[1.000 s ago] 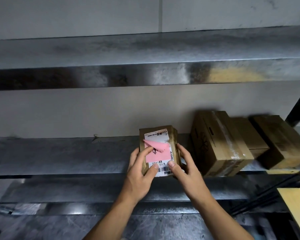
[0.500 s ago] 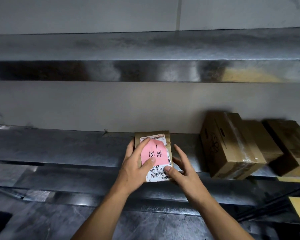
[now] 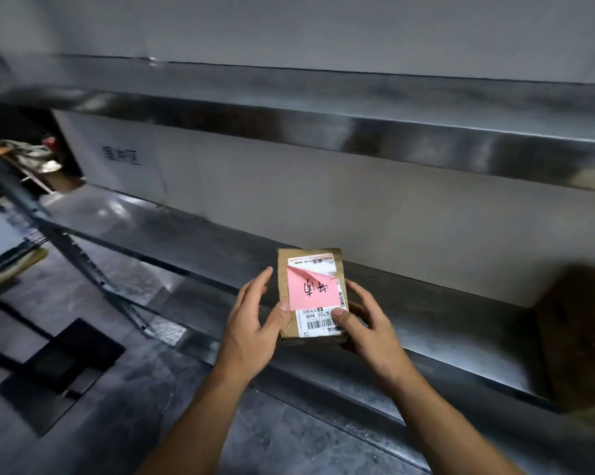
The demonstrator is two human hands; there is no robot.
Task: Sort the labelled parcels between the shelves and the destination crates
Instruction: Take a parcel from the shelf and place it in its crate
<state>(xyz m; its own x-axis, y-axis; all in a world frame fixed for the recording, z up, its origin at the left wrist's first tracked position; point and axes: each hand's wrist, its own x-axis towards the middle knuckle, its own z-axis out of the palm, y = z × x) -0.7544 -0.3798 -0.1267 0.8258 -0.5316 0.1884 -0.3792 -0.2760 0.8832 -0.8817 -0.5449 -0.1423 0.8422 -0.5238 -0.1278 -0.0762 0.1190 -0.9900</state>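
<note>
A small brown parcel (image 3: 311, 265) with a white shipping label and a pink handwritten note stands at the front edge of the middle metal shelf (image 3: 460, 323). My left hand (image 3: 254, 323) holds its left side, thumb pressed on the label's lower left corner. My right hand (image 3: 366, 323) grips its right side, thumb on the barcode. The pink note's top corner curls down.
A blurred brown box (image 3: 577, 337) sits on the same shelf at the far right. An upper shelf (image 3: 323, 108) runs overhead. A black floor plate (image 3: 59, 371) lies on the floor at lower left, and clutter (image 3: 28, 156) sits at the far left.
The view has swung left, so the other boxes slid to the right edge. My right hand closed onto the parcel's right side. The parcel stays between both hands at the shelf's front.
</note>
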